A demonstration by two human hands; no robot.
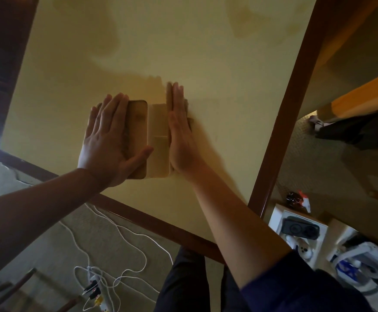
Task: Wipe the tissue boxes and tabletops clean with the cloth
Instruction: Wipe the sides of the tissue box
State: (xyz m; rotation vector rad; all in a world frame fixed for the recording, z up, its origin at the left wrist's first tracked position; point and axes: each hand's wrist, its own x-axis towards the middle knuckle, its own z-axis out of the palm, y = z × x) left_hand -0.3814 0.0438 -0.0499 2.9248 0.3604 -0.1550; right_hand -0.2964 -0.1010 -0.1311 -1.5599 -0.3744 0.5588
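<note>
Pale yellow bench (183, 52), edged in dark brown wood, is seen from above; darker irregular patches are visible across its far part. Carpeted floor is seen around it, with white cables (107, 248) and a power strip (93, 289) at lower left and an open box of devices (300, 230) at lower right.

A tissue box (152, 140) is seen at mid-bench, well inside the edges. It is beige with rounded corners; a darker wood-toned lid panel is seen on its top, and a lighter side face carries a faint seam. It stands upright on the bench.

The box is flanked by both hands. The left hand (109, 140) is laid flat on the lid, fingers straight and spread, thumb extended across the near end of the lid. The right hand (179, 131) is held on edge against the box's right side, fingers straight and pressed together, pointing away from the body. Whether a cloth lies beneath the right palm cannot be told; only a blurred brownish edge is seen beside it. Neither grip is curled round the box.
</note>
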